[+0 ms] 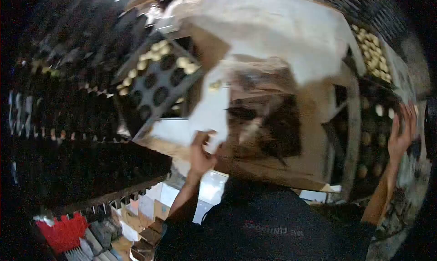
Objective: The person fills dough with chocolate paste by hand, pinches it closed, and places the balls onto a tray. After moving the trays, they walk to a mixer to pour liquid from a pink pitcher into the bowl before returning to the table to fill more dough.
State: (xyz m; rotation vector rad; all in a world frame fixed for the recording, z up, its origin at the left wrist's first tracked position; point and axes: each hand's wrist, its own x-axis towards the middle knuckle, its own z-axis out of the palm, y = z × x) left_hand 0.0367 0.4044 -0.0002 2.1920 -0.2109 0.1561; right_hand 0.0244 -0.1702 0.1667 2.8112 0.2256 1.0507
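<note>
My left hand [202, 156] is over the near edge of the worktable [314, 129], its fingers curved and apart beside a white surface [207, 108]. Out to the right, my right hand [402, 131] reaches along the outer side of a dark tray [354, 138], fingers stretched out. Pale round pieces [379, 111] sit in that tray near the fingertips. Between my hands lies a brown, crumpled sheet or bag with dark patches [264, 111], smeared by motion. A small yellowish bit [215, 86] is on the white surface.
At the left, a tilted dark tray with round hollows [149, 96] carries pale lumps [157, 50]. More pale lumps [373, 54] fill a tray at the far right. Dark ribbed racks [59, 138] stand left. Below are a red crate [66, 231] and cardboard pieces [141, 217].
</note>
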